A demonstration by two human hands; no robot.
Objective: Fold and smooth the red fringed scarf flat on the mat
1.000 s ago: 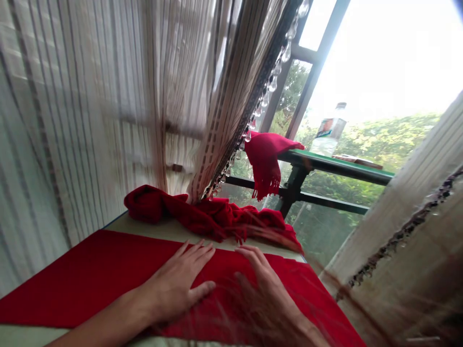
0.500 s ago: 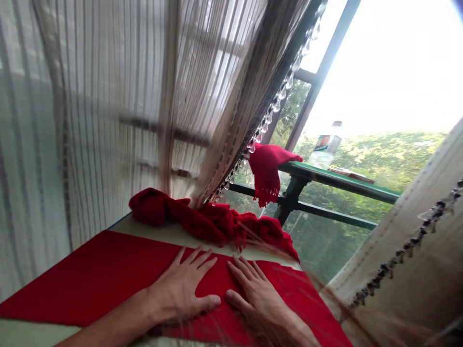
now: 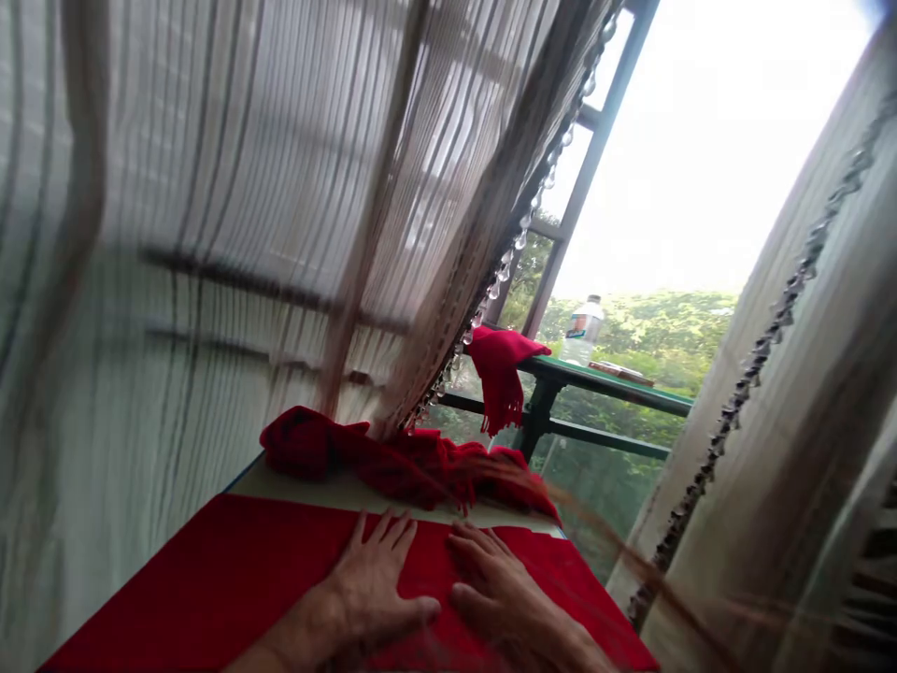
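Observation:
A red cloth [image 3: 245, 570] lies flat over a pale board or tabletop [image 3: 273, 481]. On the cloth rests my left hand [image 3: 378, 579], palm down with its fingers spread toward the far edge. Close to its right, my right hand [image 3: 497, 579] also lies flat on the cloth, fingers stretched out and thumb toward the left hand. Neither holds anything. Past my fingertips, a crumpled red scarf [image 3: 413, 463] with fringe lies along the far end of the pale surface.
Sheer striped curtains [image 3: 231, 187] with a beaded edge hang at the left; another curtain [image 3: 763, 393] hangs at the right. Beyond, a green railing [image 3: 631, 388] carries a fringed red scarf [image 3: 499, 374], a plastic bottle [image 3: 584, 332] and a flat object [image 3: 620, 372]. Blurred hair strands cross the view.
The view has shifted, with the railing and bottle now lower and further left and more of the right curtain in sight. Both hands stay flat on the cloth.

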